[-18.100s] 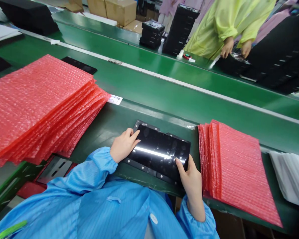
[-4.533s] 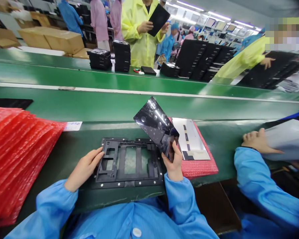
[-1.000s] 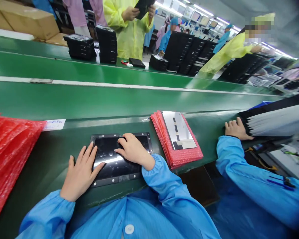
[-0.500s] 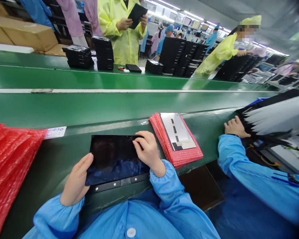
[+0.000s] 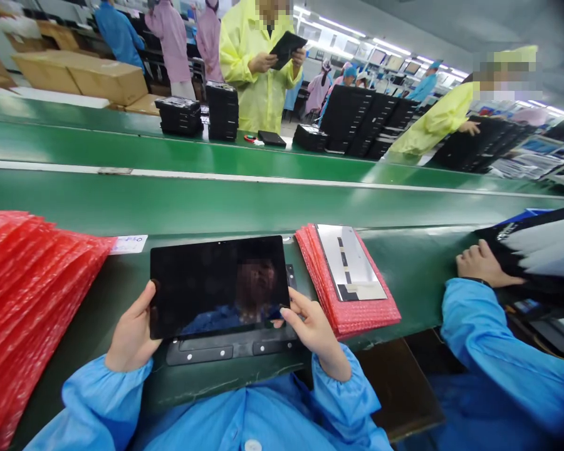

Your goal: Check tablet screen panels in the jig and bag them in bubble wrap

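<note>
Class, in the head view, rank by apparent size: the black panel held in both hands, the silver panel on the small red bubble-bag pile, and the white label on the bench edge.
1. black panel, though held nearer the camera, which enlarges it.
2. silver panel.
3. white label, clearly smallest.

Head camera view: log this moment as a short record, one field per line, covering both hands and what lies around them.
Left hand: grips the left edge of the black panel
Right hand: pinches its lower right corner
Panel: glossy, tilted up over the black jig
Right of jig: silver panel on red bubble-bag stack
Left of jig: larger red bubble-bag pile
Far right: co-worker's hand at stacked white sheets
</note>
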The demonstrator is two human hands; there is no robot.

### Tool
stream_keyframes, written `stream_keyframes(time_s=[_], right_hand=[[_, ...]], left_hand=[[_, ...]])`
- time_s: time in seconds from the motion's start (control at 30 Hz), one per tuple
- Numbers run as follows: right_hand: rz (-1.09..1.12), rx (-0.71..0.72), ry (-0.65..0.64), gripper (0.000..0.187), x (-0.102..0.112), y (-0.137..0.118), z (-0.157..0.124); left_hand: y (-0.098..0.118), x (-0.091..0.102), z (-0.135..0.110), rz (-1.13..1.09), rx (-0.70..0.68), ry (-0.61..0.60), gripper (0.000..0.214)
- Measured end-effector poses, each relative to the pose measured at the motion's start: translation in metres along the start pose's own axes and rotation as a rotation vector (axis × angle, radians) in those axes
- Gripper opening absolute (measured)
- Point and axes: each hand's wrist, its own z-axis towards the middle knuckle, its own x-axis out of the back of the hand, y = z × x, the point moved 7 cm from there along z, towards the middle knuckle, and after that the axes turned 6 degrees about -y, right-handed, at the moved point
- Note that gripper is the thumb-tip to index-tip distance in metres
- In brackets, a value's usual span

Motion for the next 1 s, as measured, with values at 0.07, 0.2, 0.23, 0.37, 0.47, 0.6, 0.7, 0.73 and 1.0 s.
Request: stream_keyframes(time_s=[0.07,0.2,0.23,0.37,0.47,0.6,0.7,0.73,1.0], right_hand=[[0.075,-0.011,-0.008,0.054,-0.002,0.005,0.002],[0.139,0.010,0.005,0.052,0.003,0.015,0.008],[0.097,0.022,0.028,0.050,0.006,0.017,0.010],[-0.253,0.118,0.203,0.044,0.022,0.021,0.017],[-0.537,0.200,0.344,0.044,0.027,0.025,0.018],[-0.742,0.235,0.367,0.040,0.019,0.035,0.019],[-0.786,0.249,0.327,0.038,0.012,0.039,0.019],[-0.794,0.249,0.316,0.037,0.011,0.039,0.019],[-0.823,0.274,0.303,0.029,0.011,0.043,0.020]], left_hand=[[0.001,-0.004,-0.001,0.045,0.008,-0.041,0.037],[0.007,-0.017,-0.009,0.309,0.045,-0.150,0.050],[0.013,-0.019,-0.012,0.386,0.013,-0.155,0.047],[0.056,-0.043,-0.030,0.801,-0.449,-0.173,0.024],[0.072,-0.087,-0.059,1.185,-0.948,-0.435,0.022],[0.066,-0.118,-0.056,1.425,-1.066,-0.598,0.039],[0.077,-0.120,-0.015,1.278,-0.879,-0.400,0.028],[0.083,-0.118,0.000,1.186,-0.821,-0.311,0.030],[0.117,-0.130,0.126,0.728,-0.420,-0.101,0.038]])
